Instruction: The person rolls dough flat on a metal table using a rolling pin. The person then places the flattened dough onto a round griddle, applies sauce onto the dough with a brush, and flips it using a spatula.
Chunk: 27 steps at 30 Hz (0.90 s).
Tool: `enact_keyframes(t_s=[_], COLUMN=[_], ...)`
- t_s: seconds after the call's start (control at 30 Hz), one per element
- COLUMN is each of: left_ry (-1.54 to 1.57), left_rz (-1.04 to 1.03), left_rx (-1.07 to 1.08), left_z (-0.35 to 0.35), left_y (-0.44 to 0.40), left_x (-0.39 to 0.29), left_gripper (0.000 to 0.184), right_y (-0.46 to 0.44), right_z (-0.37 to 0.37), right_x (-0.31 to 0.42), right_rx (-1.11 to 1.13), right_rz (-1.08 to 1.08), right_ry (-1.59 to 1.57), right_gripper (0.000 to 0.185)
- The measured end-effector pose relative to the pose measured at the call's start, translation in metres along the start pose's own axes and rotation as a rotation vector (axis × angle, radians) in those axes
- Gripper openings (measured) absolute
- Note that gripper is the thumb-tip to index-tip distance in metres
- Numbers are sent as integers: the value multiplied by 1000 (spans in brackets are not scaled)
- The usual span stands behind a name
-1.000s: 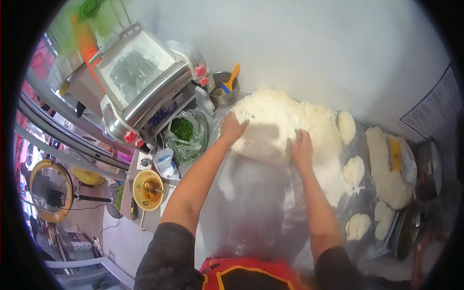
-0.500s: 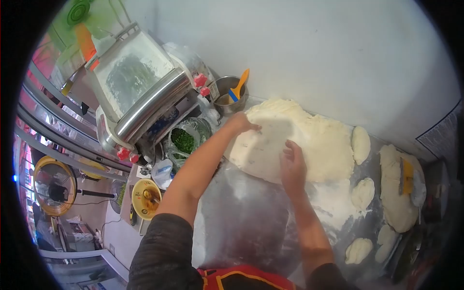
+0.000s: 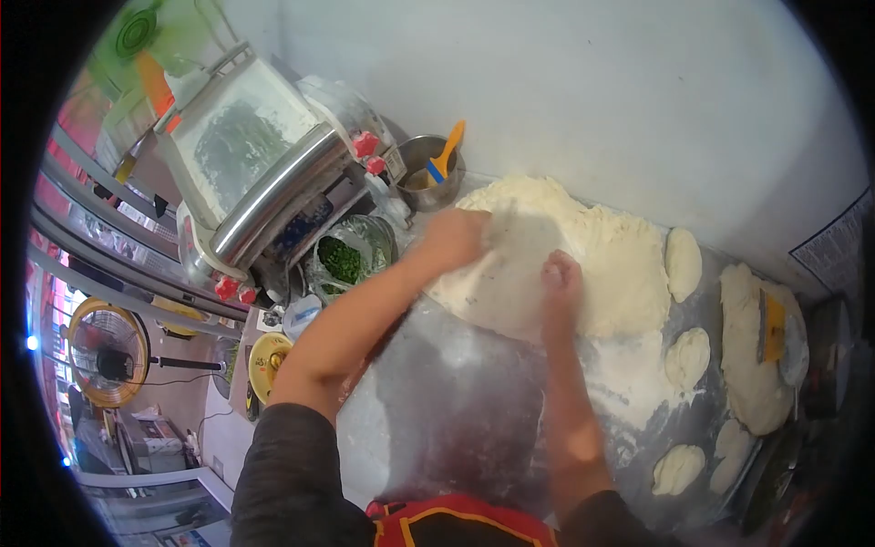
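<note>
A large sheet of pale dough (image 3: 624, 264) lies spread over the floured steel worktop (image 3: 456, 392). My left hand (image 3: 456, 239) is over the sheet's left part, its fingers curled together; whether anything is in them is hidden. Over the middle of the sheet is my right hand (image 3: 562, 281), its fingers also bent closed, and I cannot make out anything in them. Between the hands the dough's surface looks smooth and greyish, with a few small dark specks. I cannot tell whether either hand touches the dough.
Oval dough pieces (image 3: 688, 360) lie to the right, beside a bigger dough lump (image 3: 752, 383) with a yellow-handled scraper (image 3: 773, 326). A metal pot (image 3: 421, 187) holds an orange-handled brush (image 3: 448, 150). Left stand a roller machine (image 3: 273, 196), chopped greens (image 3: 339, 260) and a yellow bowl (image 3: 266, 365).
My left hand has gone from an outstretched thumb or finger to a curled, closed shape. The right hand has risen slightly, its fingers now bent inward. The view has shifted a little.
</note>
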<state>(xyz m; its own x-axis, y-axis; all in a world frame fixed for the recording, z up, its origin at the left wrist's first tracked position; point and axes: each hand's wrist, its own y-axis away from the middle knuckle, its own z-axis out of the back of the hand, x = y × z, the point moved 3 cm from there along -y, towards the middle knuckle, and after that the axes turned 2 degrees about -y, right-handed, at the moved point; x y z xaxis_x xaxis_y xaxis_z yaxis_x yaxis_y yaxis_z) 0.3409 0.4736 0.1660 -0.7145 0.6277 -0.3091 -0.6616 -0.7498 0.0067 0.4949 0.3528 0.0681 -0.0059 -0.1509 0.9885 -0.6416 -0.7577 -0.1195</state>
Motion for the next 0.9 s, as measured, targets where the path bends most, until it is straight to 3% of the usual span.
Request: enact_keyframes(t_s=[0.1,0.13,0.23,0.37,0.47,0.53,0.57,0.6,0.63,0.67,0.73,0.83,0.9], left_ry=[-217,-139,-6,49,518,846,881,1123,724,765,1148,1481,1517], left_rz=[-226,-434,-460,-479,-559,-387,-43,103,172,273,575,1001,1056], left_rx=[55,-43,33,131,84,-72,-14,-195,-421,-620,-477,-628,-661], left_z=[-2,-11,-55,-77,-43,-45,-70,-79,-76,-64,-79,-75,-81], left_y=[39,56,97,118,116,100,77,56,32,14,-38,-61,-74], left_x=[-90,-116,-184,-202,-173,-124,-79,-34,3,28,120,121,133], left_gripper=[12,15,16,14,15,18,23,26,24,23,24,28,33], right_y=[12,14,26,23,15,6,0,-2,-9,-13,-20,-23,-24], right_z=[1,3,46,169,273,339,370,392,421,438,462,473,467], right_x=[21,29,54,85,110,121,126,126,128,127,119,107,99], right_rx=[-227,-298,-401,-472,-514,-541,-551,-553,-555,-557,-545,-541,-532], right_rz=[-143,-169,-177,-91,-51,-56,-75,-99,-128,-166,-244,-326,-364], right_ry=[-270,-350,-463,-418,-288,-183,-134,-99,-58,-32,2,25,22], right_gripper=[26,27,29,31,33,34,34,35,35,36,37,39,40])
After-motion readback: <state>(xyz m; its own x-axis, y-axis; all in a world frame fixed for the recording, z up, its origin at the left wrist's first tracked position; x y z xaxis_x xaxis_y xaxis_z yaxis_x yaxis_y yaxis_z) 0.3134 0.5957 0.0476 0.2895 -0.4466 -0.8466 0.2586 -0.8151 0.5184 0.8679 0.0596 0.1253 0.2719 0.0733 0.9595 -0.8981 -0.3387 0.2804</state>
